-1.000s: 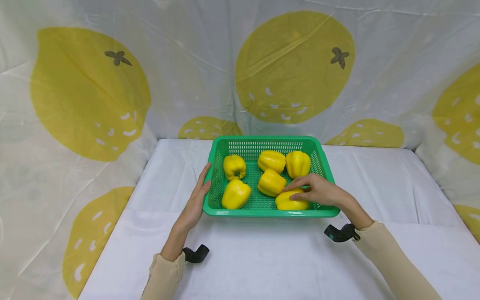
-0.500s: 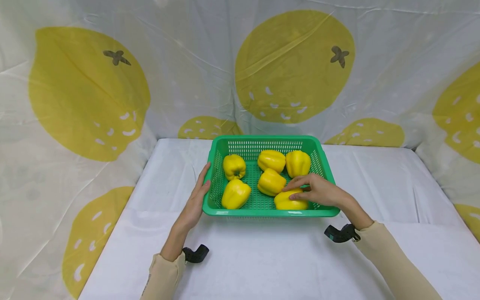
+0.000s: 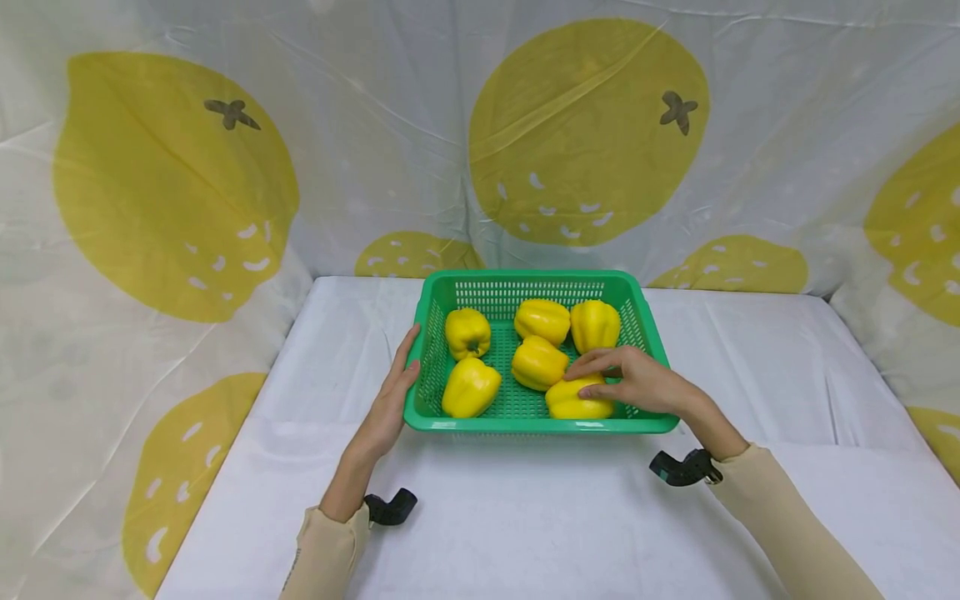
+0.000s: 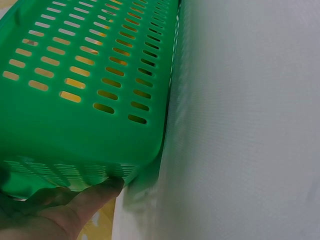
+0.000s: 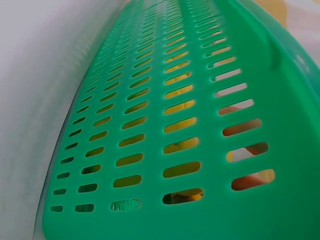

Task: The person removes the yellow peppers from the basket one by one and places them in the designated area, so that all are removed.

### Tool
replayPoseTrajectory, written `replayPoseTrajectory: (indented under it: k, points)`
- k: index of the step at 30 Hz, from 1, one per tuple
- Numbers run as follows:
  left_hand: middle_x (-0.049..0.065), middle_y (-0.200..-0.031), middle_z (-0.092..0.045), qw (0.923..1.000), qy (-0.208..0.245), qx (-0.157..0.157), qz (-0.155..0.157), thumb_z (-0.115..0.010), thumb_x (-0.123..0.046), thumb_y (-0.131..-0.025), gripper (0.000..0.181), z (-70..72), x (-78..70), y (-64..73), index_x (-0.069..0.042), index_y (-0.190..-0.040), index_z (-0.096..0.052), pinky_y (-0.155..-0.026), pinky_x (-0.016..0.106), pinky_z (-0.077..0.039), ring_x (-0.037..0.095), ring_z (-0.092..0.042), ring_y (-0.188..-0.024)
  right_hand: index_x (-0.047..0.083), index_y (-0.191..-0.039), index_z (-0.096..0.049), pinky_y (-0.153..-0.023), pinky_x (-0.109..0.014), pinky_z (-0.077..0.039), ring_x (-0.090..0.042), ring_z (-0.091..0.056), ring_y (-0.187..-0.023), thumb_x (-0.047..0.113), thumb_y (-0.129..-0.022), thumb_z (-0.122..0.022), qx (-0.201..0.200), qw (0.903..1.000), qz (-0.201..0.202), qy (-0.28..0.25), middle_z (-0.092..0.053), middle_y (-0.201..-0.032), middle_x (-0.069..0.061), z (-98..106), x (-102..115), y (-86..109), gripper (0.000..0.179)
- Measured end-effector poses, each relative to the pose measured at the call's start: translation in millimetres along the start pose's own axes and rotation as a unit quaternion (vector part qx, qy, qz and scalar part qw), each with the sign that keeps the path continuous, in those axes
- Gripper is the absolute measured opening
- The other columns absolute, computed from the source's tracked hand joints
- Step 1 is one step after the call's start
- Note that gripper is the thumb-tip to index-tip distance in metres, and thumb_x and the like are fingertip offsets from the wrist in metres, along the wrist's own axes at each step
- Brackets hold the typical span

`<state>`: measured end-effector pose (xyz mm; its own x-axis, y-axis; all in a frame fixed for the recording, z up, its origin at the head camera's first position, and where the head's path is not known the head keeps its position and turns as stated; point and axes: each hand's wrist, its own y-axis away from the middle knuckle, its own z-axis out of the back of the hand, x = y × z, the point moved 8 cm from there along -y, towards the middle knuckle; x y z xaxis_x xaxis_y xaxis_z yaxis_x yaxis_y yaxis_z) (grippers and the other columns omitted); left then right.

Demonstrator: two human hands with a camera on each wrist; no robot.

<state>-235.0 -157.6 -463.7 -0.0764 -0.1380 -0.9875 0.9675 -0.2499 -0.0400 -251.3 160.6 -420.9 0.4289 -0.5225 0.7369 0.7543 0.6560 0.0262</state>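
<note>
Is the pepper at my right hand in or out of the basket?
In: the yellow pepper lies inside the green basket, behind its near rim, your right hand on it.

In the head view, the right hand (image 3: 639,382) covers part of the lower-right pepper (image 3: 573,403); both sleeves (image 3: 789,525) leave the bottom edge, lettering (image 3: 292,567) too small to read. The left-wrist view crops the left hand (image 4: 55,215) at lower left. In the right-wrist view, the basket (image 5: 154,135) hides most of its contents.
</note>
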Motion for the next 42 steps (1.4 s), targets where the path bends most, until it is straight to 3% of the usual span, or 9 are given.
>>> replayPoseTrajectory:
  k: [14, 22, 42]
  points:
    - [-0.006, -0.175, 0.0, 1.0, 0.006, 0.0, -0.002, -0.024, -0.041, -0.114, 0.054, 1.5, -0.3, -0.3, -0.039, -0.166, -0.007, -0.127, 0.063, -0.002, 0.025, 0.0, -0.161, 0.02, -0.123, -0.077, -0.1, -0.022, -0.052, -0.02, -0.064, -0.123, 0.02, -0.095, -0.076, -0.038, 0.9982, 0.021, -0.04, -0.072, -0.13, 0.001, 8, 2, 3.7, 0.028]
    - [-0.007, -0.175, 0.0, 1.0, 0.007, 0.001, 0.001, -0.024, -0.041, -0.114, 0.054, 1.7, -0.2, 0.0, -0.039, -0.166, -0.007, -0.127, 0.063, -0.003, 0.024, -0.001, -0.161, 0.022, -0.126, -0.076, -0.101, -0.021, -0.052, -0.01, -0.06, -0.125, 0.019, -0.095, -0.075, -0.055, 0.9965, 0.028, -0.056, -0.07, -0.132, 0.003, 11, 3, 6.6, 0.031]
    - [-0.006, -0.175, 0.001, 0.9999, 0.01, 0.005, 0.0, -0.024, -0.041, -0.114, 0.055, 0.0, 0.1, -0.8, -0.038, -0.166, -0.007, -0.127, 0.063, 0.0, 0.024, 0.002, -0.162, 0.023, -0.128, -0.075, -0.102, -0.018, -0.049, -0.007, -0.057, -0.126, 0.016, -0.095, -0.075, -0.086, 0.9941, 0.032, -0.058, -0.069, -0.133, 0.003, 16, 2, 10.2, 0.034]
